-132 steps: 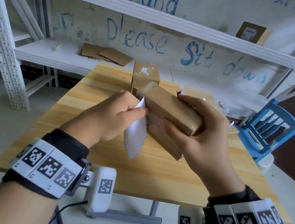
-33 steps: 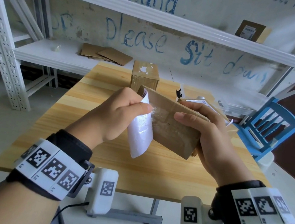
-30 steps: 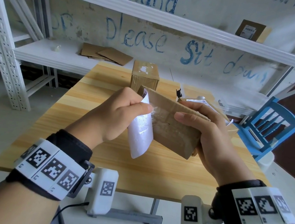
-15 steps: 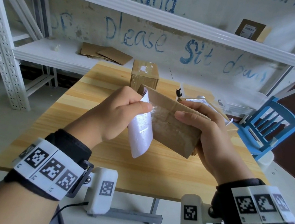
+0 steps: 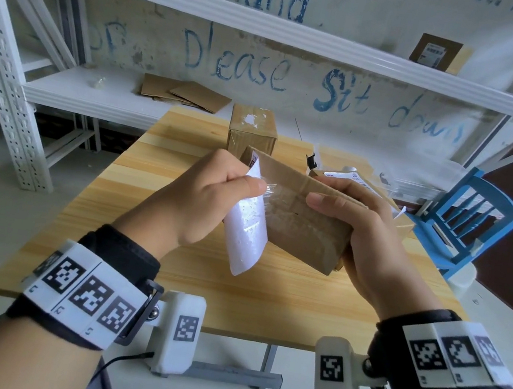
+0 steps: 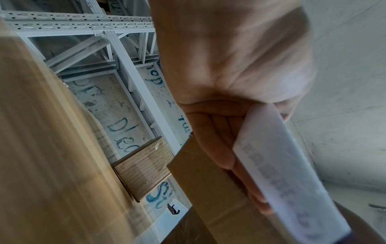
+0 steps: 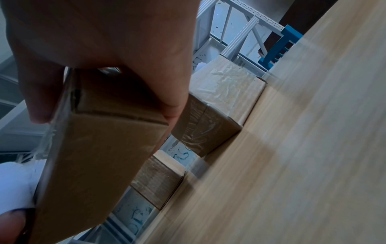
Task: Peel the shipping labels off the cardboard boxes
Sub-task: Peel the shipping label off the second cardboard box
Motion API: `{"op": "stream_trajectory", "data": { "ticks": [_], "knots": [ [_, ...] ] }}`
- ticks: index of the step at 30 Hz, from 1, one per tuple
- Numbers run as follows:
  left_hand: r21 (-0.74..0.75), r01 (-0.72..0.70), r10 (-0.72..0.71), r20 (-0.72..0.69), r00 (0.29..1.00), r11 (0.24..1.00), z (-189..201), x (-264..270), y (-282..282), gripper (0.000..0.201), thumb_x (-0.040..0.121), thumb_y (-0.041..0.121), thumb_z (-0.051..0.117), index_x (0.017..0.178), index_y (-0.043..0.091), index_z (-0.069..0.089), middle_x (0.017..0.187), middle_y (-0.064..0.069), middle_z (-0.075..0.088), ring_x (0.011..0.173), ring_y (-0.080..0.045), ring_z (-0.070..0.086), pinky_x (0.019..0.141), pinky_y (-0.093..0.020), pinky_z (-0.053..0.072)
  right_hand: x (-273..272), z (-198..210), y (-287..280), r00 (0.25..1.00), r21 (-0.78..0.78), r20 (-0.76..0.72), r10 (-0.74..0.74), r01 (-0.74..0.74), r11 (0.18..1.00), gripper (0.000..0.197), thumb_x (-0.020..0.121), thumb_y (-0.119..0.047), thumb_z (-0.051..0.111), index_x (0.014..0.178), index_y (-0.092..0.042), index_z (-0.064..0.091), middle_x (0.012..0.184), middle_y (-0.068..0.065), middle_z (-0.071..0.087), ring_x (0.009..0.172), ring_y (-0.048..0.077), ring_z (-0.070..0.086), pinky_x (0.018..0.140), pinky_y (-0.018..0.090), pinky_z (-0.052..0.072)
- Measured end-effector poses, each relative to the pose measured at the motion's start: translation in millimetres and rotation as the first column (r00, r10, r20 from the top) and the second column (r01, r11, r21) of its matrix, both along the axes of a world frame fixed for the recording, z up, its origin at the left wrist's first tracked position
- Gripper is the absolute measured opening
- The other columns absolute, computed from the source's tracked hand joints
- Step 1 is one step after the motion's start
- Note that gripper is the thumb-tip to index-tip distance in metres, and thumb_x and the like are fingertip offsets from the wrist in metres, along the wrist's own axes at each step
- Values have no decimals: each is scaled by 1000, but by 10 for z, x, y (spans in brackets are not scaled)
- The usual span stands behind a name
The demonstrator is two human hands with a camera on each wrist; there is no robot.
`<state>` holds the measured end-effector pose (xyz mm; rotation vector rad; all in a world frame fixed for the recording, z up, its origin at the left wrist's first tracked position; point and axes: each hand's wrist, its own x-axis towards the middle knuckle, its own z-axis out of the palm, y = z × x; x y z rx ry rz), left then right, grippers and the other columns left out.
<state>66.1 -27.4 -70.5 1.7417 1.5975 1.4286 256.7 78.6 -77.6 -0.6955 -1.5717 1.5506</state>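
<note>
Left hand (image 5: 210,196) pinches label (image 5: 247,227) hanging off box (image 5: 308,224) left end; right hand (image 5: 356,225) grips box; pull leftward.

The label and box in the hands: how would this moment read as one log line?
step: peeling | left hand: pinches label, mostly lifted | right hand: grips cardboard box above table | label: not fully off

Black wristbands (image 5: 121,253) with white square-code tags (image 5: 83,294), white camera pods (image 5: 178,331) trailing black cables (image 5: 120,359).
</note>
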Motion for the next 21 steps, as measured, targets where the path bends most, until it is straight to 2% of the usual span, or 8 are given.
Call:
{"op": "stream_trajectory", "data": {
  "ticks": [6, 15, 21],
  "knots": [
    [0, -2, 2, 24, 1000, 1000, 6, 21, -1, 52, 88, 32, 54, 50, 27, 19, 58, 13, 13, 56, -15, 15, 53, -28, 13, 7, 23, -5, 1000, 3, 3, -11, 11, 1000, 41, 68, -17, 77, 107, -5, 74, 93, 4, 74, 86, 23, 72, 69, 34, 54],
    [4, -9, 9, 44, 999, 1000, 36, 63, -24, 53, 88, 32, 54, 48, 28, 19, 56, 14, 12, 53, -13, 15, 51, -25, 14, 24, 42, -5, 999, -24, 29, -19, 20, 1000, 47, 69, -20, 76, 112, -3, 72, 96, 7, 74, 87, 27, 72, 76, 42, 51],
    [-8, -36, 37, 81, 996, 999, 57, 95, -40, 50, 86, 34, 55, 50, 25, 20, 59, 10, 13, 56, -14, 18, 54, -28, 15, 15, 46, -6, 999, -49, 43, -32, 34, 998, 51, 68, -21, 77, 114, -1, 69, 100, 11, 74, 90, 31, 71, 80, 48, 50]
  ]
}}
